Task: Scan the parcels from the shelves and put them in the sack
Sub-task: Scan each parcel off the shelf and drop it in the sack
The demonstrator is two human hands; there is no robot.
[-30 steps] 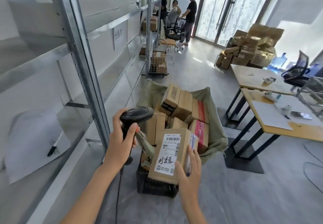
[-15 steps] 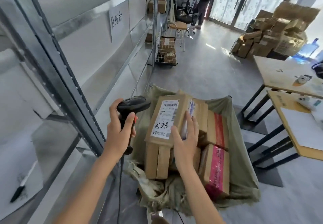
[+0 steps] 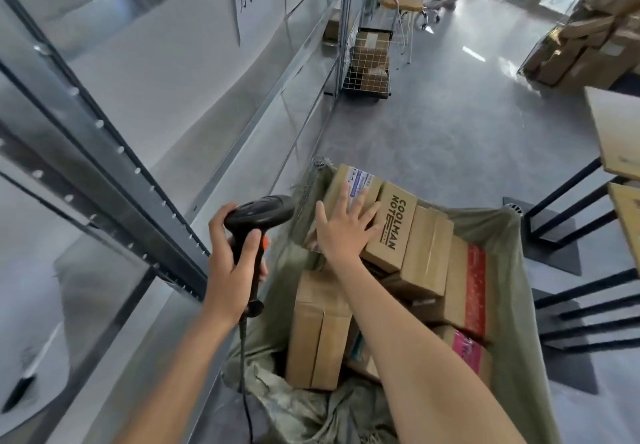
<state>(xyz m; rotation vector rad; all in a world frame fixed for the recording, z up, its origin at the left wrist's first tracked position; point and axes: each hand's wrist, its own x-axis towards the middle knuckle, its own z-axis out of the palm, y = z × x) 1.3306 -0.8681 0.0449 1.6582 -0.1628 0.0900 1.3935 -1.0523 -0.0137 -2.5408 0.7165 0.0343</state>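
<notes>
Now right hand flat, fingers spread, pressing on parcel at far-left corner of sack, centre frame. Parcel long axis runs up-frame, away from wrist, beside other boxes. Left hand curled round scanner, lower-left of parcel, nearer shelves; likely next reach goes left.

Left hand gripping black scanner beside metal shelves, right hand flat with spread fingers on labelled parcel atop boxes in green sack.
</notes>
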